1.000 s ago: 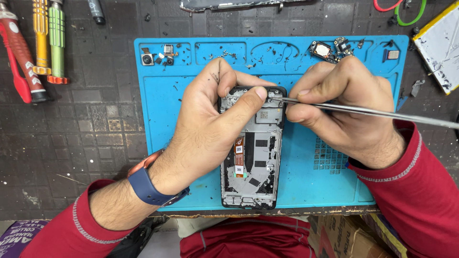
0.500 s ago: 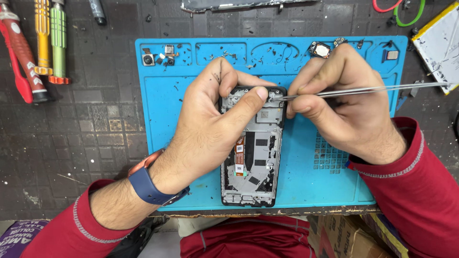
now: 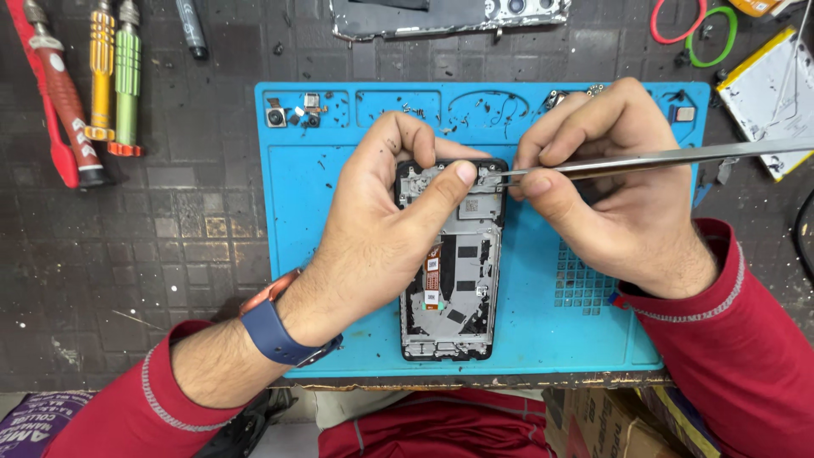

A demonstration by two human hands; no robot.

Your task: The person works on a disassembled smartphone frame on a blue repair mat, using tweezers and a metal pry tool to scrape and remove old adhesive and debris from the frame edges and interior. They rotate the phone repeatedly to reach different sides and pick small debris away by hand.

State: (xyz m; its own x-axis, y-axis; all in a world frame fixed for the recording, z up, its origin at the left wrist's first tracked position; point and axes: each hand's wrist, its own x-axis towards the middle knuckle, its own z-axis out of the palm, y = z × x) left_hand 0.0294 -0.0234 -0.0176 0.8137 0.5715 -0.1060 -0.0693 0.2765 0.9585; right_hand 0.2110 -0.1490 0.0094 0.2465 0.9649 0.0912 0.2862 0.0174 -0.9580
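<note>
Opened phone (image 3: 451,280), back cover off and circuitry exposed, lying lengthwise on the blue repair mat (image 3: 339,254) in front of me. My left hand (image 3: 381,229) rests over the phone's left edge, fingers curled round its upper end and the thumb pressed down across the top of the board. My right hand (image 3: 610,195) is closed in a pinch on a pair of metal tweezers (image 3: 644,159), whose long body runs out to the right while the tips touch the top right corner of the phone, just beside my left thumb. Small loose parts, among them camera modules (image 3: 292,112), sit in the shallow compartments along the mat's far edge. Left of the mat, on the dark tiled bench, lie a red, a yellow and a green screwdriver (image 3: 127,76) side by side. A detached back cover (image 3: 441,17) lies beyond the mat.
</note>
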